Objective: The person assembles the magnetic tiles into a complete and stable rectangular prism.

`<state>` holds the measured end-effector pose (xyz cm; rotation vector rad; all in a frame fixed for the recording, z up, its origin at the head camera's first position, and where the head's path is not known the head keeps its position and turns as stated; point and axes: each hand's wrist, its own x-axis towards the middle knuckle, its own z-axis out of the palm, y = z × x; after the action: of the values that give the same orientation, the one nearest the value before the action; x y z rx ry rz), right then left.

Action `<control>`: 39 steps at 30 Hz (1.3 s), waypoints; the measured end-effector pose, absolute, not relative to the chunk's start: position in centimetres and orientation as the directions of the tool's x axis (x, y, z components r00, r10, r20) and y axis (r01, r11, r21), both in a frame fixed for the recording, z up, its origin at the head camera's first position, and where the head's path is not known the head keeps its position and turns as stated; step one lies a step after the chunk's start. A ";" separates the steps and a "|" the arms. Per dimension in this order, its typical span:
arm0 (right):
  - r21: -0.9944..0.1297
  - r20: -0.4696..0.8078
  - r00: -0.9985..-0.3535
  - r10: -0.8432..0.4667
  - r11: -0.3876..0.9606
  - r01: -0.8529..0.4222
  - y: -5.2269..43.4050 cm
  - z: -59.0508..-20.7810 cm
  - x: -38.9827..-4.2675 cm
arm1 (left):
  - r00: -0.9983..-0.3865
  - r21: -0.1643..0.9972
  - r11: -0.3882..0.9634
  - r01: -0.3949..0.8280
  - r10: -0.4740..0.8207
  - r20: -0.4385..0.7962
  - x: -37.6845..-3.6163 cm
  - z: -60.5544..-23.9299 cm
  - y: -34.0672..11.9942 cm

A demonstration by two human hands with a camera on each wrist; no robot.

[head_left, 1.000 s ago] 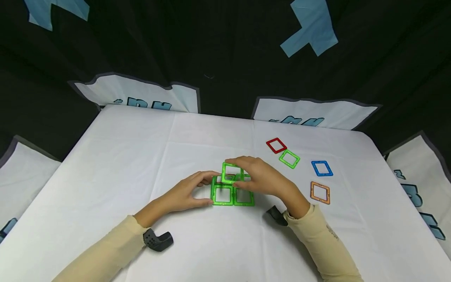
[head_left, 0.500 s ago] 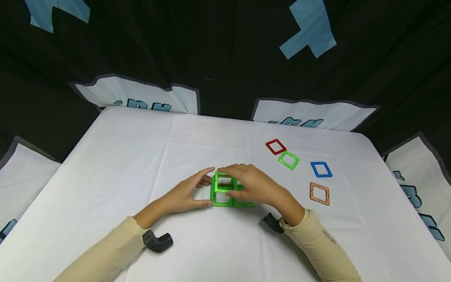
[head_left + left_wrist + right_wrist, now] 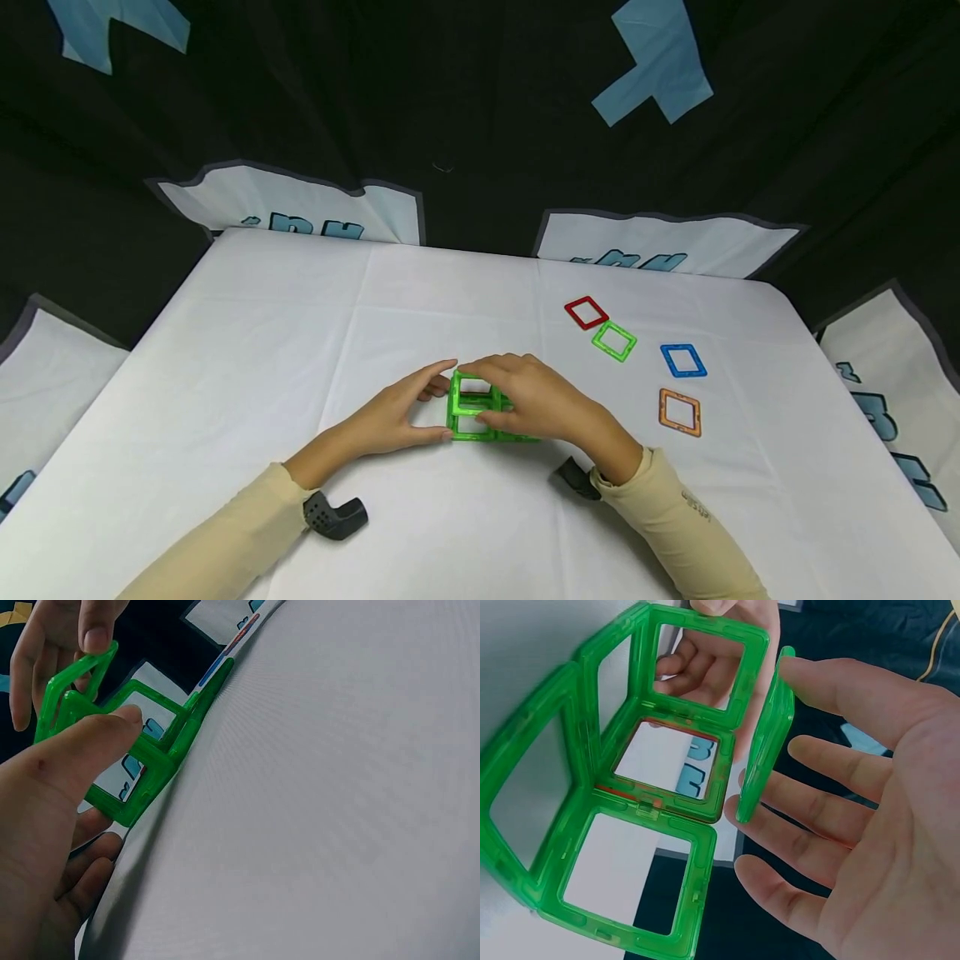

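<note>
White desk (image 3: 225,375). My left grip (image 3: 388,419) spread, thumb touching; my right grip (image 3: 542,402) pinching. Lower centre: green assembly (image 3: 641,810); off-line placement could fold it, likely magnets pulling crooked. Pinched green tile (image 3: 766,742): directly over it, contact unclear, square, translucent, hollow-centred.

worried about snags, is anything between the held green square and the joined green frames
In the right wrist view, no tile stands between the green square and the joined green frames. Fingers of the right hand show past the square's edge, possibly in the way.
</note>
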<state>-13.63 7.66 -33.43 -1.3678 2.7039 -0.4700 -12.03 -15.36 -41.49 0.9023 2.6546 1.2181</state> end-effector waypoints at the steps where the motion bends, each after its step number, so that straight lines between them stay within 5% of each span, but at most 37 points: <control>1: -0.303 0.069 -0.602 -0.796 0.558 -0.773 7.6 -33.4 -13.6 | -0.823 0.716 0.509 0.478 0.545 0.163 -12.0 -41.5 -15.4; 39: -0.312 0.045 -0.604 -0.796 0.563 -0.765 7.6 -33.9 -13.8 | -0.844 0.732 0.519 0.440 0.517 0.141 -12.0 -41.4 -15.4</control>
<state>-13.79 7.58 -33.90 -1.3459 2.6874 -0.4613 -12.00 -15.42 -41.45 0.8391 2.6549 1.2378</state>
